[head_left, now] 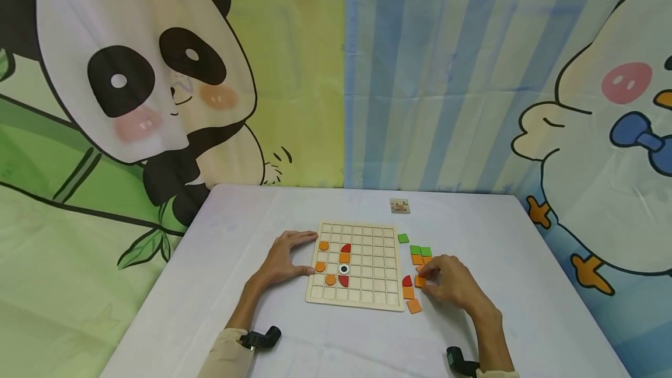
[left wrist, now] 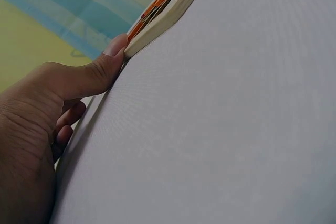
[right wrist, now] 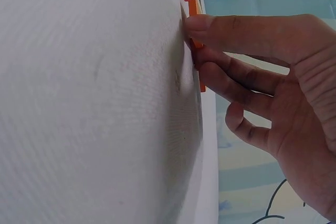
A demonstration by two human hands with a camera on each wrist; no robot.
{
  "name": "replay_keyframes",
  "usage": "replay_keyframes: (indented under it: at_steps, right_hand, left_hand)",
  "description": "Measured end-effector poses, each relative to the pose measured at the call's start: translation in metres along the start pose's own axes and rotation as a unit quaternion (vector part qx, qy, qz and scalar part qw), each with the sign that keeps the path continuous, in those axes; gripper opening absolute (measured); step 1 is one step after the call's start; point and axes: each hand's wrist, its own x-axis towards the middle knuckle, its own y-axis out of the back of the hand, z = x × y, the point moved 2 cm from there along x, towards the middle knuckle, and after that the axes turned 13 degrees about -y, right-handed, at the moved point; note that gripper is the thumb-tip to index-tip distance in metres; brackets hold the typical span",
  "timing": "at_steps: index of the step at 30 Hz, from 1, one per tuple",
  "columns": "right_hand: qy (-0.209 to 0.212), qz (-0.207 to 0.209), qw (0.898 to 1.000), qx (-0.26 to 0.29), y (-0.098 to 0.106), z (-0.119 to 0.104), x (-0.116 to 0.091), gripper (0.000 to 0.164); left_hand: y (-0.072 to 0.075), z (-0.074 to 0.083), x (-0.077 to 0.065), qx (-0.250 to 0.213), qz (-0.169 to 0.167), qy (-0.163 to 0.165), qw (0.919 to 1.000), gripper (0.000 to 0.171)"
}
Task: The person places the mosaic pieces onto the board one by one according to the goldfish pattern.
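Note:
A pale wooden grid board (head_left: 370,296) lies on the white table. My left hand (head_left: 280,258) is spread at its left side, thumb and fingertips touching the edge. In the left wrist view the thumb (left wrist: 97,77) rests at the board's corner. On the board are orange discs (head_left: 330,279), two red quarter-round pieces (head_left: 346,248), an orange square (head_left: 344,258) and a white piece with a black dot (head_left: 343,269). To the right of the board, my right hand (head_left: 452,283) pinches an orange square tile (head_left: 420,282) between thumb and fingertips, low over the table.
Loose pieces lie along the board's right side: green squares (head_left: 415,249), orange squares (head_left: 414,306) and a red quarter-round (head_left: 407,281). A small picture card (head_left: 399,206) lies near the table's back edge. Behind hangs a cartoon-printed curtain (head_left: 420,74).

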Motion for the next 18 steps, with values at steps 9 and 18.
replay_keyframes:
  at_steps: [9,18]
  right_hand:
    - [0.012,0.001,1.0,0.007,0.0022,-0.002,-0.001,0.027]
    - [0.026,0.004,1.0,0.004,0.0009,-0.0045,-0.0011,0.025]
  left_hand:
    - [0.0002,-0.0006,0.0014,-0.002,0.0,-0.003,1.0,0.091]
    - [-0.0009,-0.0021,0.0004,-0.002,0.003,-0.011,0.9999,0.092]
